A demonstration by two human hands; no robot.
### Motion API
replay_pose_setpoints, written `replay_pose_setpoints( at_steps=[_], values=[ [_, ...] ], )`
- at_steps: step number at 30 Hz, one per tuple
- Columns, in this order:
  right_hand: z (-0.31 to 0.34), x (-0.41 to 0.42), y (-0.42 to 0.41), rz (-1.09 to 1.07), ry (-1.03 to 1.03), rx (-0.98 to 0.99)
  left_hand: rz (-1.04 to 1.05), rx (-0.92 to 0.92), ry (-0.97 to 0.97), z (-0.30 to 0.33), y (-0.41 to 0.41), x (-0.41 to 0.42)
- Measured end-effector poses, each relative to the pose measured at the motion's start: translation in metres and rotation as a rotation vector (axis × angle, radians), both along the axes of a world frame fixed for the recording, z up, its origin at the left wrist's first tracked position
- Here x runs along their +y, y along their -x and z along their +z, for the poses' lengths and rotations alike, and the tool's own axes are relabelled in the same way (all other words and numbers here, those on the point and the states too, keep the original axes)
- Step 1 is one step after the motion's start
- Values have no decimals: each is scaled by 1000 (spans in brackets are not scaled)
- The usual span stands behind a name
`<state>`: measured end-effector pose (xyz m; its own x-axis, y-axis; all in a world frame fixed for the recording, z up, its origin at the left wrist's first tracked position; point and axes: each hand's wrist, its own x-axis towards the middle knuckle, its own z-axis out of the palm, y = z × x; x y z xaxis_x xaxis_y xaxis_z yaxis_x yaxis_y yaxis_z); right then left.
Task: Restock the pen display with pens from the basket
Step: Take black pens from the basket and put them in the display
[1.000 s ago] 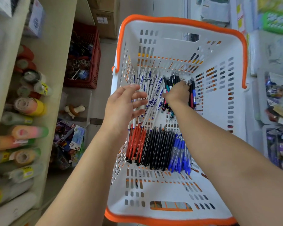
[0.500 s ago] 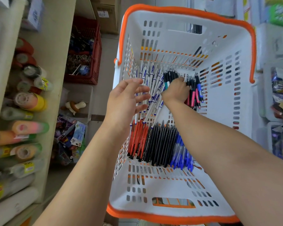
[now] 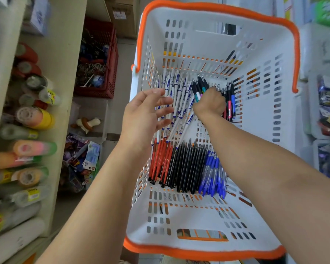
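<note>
**Right hand on the dark pens, left hand open over the white ones**

- Basket (image 3: pixel 274 206): white plastic, orange rim, slotted walls and floor. Fills the middle and right of the view.
- Right hand (image 3: pixel 210 102): deep in the far part of the basket, fingers curled round a bunch of dark-barrelled pens (image 3: pixel 199 88). Tips with teal, white and pink grips stick out on the far-left side of the fist. More dark pens with red and blue grips (image 3: pixel 230 103) stand just right of the fist, touching it.
- Left hand (image 3: pixel 145 113): fingers (image 3: pixel 163 101) straight and spread, holding nothing, above the left edge of the white pens. Can't tell if they touch.
- White pens with blue print (image 3: pixel 179 98): fanned out on the far-left of the basket floor, between the two hands.
- Near row on the basket floor, left to right: red pens (image 3: pixel 160 162), black pens (image 3: pixel 189 166), blue capped pens (image 3: pixel 213 172). Bundles lie side by side, touching.
- Left of the basket: a beige shelf (image 3: pixel 61 73) with rolls of tape (image 3: pixel 32 117) lying on their sides; view is blurred there. Behind it, on the floor, a red crate (image 3: pixel 111 60) of mixed small goods.
- Right edge: white bins (image 3: pixel 309 103) with packaged goods, blurred.
</note>
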<state>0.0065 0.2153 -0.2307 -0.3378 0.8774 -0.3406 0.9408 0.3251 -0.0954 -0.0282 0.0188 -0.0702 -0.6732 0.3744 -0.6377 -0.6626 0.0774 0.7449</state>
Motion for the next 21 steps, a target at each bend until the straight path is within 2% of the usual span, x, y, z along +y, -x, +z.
replay_pose_setpoints(
  at_steps=[6,15,19,21],
  values=[
    [20,12,-8,-87,108,141,25,-15,4,2,1,1],
    [54,25,-29,-396,304,476,-51,-34,73,1,-4,6],
    [79,15,-39,-551,503,645,-148,-72,162,-10,-21,13],
    [93,3,-49,-594,632,737,-181,-150,233,-15,-32,14]
  ],
)
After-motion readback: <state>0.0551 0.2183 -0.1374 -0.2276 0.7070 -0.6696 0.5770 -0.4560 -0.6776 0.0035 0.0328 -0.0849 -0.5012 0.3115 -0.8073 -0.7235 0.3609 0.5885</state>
